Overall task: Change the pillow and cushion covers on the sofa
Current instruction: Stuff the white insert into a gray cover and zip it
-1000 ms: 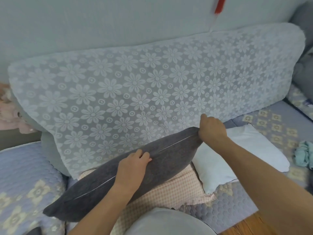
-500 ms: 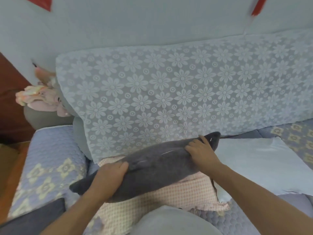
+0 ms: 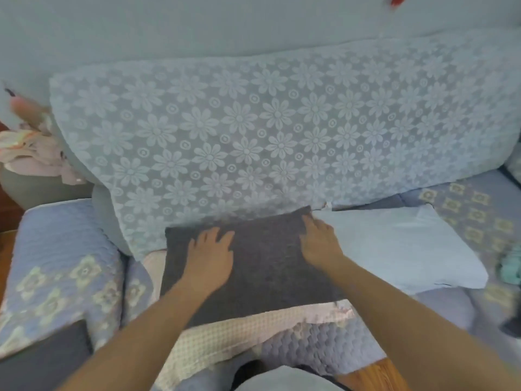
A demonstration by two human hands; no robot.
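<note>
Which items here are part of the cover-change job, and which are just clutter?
Job: grey cushion under both flat hands (left, right); checked pillow beneath; white pillow; sofa.
Clutter: pink clothes, teal cloth, lace throw.

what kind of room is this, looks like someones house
Most likely a home living room. There is a sofa with a quilted seat cover, a lace throw draped over its back, and a grey cushion and white pillow on the seat.
</note>
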